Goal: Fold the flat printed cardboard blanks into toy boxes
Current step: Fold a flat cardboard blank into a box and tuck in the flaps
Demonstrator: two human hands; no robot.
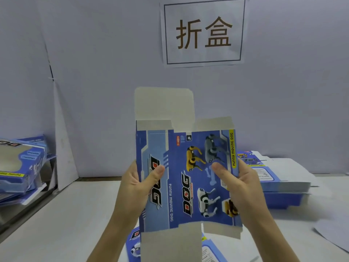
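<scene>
While a spare blank [211, 250] lies printed side up on the table [75, 214] at the bottom edge of the frame, partly hidden, the held blank [188, 176] stands upright in mid-air above it, in the centre. The left hand [136, 188] grips its left edge and the right hand [243, 186] its right edge. Each thumb is pressed flat on the blue printed face, and the other fingers are hidden behind the card, so each hand pinches the sheet between thumb and fingers. A grey lower flap [170, 242] hangs unfolded below the hands, and a grey top flap [164, 103] sticks straight up, with shorter side flaps beside it. The piece looks collapsed flat, a narrow side panel and a wide front panel lying in one plane, so I judge this to be the very start of one box: picked up, not yet opened. The next move probably calls for pressing the two side edges toward each other so the sleeve squares up, then folding the short flaps in and tucking an end flap. Farther back, a stack of flat blanks [283, 184] waits at middle right, and folded boxes [22, 167] are piled at middle left. Beyond them, a paper sign [204, 32] with two large characters hangs on the wall at the top.
</scene>
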